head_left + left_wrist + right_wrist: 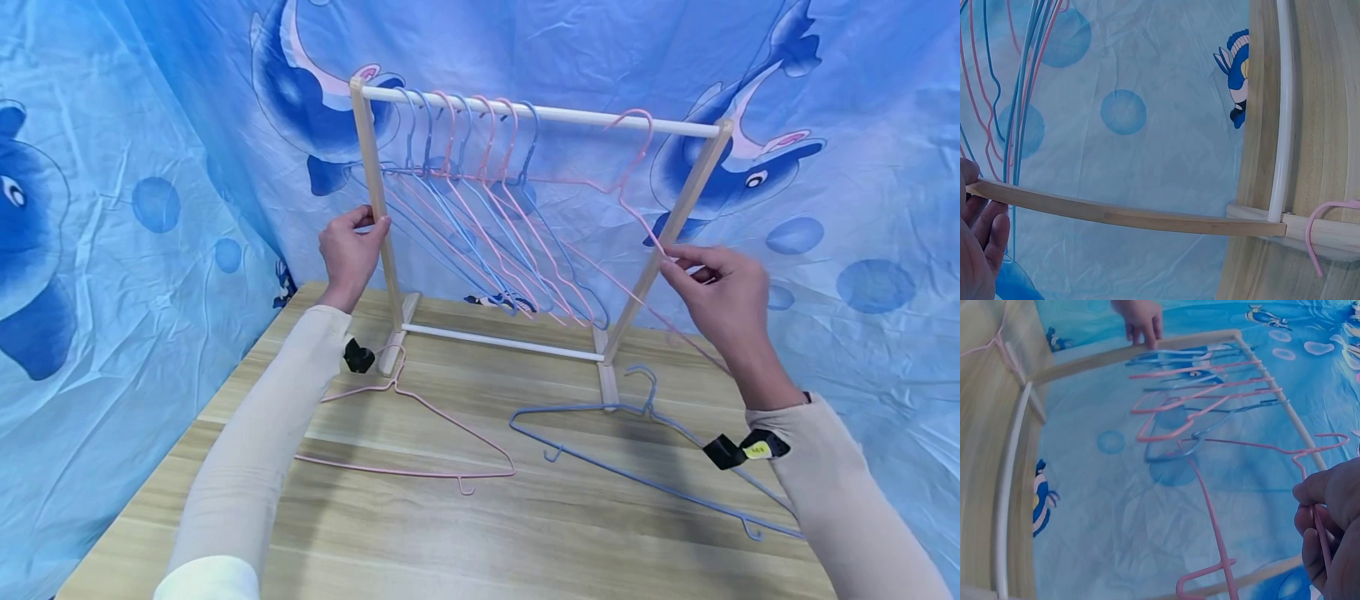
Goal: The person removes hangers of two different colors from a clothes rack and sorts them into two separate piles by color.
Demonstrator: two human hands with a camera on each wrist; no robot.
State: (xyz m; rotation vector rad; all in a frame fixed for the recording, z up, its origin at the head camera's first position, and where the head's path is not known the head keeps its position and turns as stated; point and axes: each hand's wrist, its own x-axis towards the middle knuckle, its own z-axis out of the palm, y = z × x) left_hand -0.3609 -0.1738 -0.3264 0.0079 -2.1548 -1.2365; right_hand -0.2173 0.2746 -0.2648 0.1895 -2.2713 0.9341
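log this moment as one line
left hand: grips left post | right hand: pinches pink hanger at top rail | table: second pink hanger, blue hanger

Smooth wooden rack post (370, 154), plastic-looking hangers (639, 218)

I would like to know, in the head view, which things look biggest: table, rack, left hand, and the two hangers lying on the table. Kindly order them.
1. Table
2. Rack
3. Blue hanger and pink hanger, unranked: both are partly hidden
4. Left hand

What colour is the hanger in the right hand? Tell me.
Pink; the held hanger shows best in the head view.
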